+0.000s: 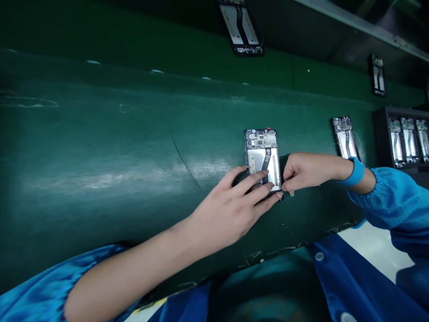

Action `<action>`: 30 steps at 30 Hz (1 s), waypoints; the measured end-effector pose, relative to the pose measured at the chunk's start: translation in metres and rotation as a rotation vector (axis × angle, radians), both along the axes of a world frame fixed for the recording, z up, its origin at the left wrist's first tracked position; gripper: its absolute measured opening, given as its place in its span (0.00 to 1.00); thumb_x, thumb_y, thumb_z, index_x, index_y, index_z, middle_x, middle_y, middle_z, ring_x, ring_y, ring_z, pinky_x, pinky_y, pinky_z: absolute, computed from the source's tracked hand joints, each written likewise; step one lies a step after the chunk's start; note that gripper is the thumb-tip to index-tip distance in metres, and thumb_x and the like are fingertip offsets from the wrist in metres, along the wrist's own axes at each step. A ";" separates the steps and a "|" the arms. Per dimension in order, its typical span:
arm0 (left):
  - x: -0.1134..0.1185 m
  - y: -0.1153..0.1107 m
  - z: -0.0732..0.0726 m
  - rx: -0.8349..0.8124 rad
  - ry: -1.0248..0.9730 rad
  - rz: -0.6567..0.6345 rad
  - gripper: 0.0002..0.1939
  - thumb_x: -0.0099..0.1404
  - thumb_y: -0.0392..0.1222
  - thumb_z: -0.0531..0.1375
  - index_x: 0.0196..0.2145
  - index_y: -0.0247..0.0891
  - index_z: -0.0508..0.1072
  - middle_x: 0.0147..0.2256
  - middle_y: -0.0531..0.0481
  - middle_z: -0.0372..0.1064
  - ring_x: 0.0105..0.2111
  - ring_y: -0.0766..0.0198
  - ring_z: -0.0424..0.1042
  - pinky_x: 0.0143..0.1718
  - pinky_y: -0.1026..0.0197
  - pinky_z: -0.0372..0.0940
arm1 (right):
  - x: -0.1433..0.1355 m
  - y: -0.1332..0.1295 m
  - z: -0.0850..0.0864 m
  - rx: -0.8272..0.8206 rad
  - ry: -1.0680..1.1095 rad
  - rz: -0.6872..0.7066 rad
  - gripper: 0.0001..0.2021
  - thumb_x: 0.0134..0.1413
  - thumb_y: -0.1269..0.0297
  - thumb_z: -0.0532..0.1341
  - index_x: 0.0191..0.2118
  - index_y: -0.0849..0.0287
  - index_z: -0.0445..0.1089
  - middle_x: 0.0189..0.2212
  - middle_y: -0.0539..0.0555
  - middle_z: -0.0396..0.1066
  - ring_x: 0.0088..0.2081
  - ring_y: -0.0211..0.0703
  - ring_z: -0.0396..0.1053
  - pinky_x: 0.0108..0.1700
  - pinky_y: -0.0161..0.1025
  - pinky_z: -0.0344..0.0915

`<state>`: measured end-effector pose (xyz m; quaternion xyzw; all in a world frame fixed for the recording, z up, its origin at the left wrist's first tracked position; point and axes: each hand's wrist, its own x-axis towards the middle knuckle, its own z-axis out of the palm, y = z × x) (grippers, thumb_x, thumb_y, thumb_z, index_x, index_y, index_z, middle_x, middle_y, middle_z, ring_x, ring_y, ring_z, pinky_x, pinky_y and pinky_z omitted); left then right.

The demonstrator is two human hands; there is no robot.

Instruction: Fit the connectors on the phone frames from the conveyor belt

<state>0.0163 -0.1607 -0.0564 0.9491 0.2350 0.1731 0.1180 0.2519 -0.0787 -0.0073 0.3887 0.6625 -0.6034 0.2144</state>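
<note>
An opened phone [275,156] lies on the green work surface, its circuit board at the far end and a dark ribbon cable running down its silvery middle. My left hand [234,208] spans its near part, thumb at the left edge and fingers reaching over to the right edge, holding it against the surface. Part of the phone's near end is hidden under those fingers. Close against the lower right edge, my right hand [298,172] is closed, with thumb and fingertips pressed together. Whatever sits in that pinch is too small or too hidden to make out.
Another opened phone [345,134] lies beyond my right wrist. Farther back are a phone [248,29] and a smaller-looking one [378,76]. A dark tray [381,134] at the right holds several phones. A metal rail [362,24] crosses the top right.
</note>
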 end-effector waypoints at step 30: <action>0.144 0.217 -0.019 -0.100 0.008 0.298 0.20 0.75 0.40 0.51 0.59 0.50 0.73 0.62 0.49 0.68 0.63 0.54 0.63 0.63 0.45 0.52 | 0.027 -0.098 -0.050 0.529 0.287 -0.976 0.17 0.62 0.52 0.62 0.32 0.60 0.79 0.25 0.51 0.71 0.29 0.41 0.64 0.32 0.36 0.59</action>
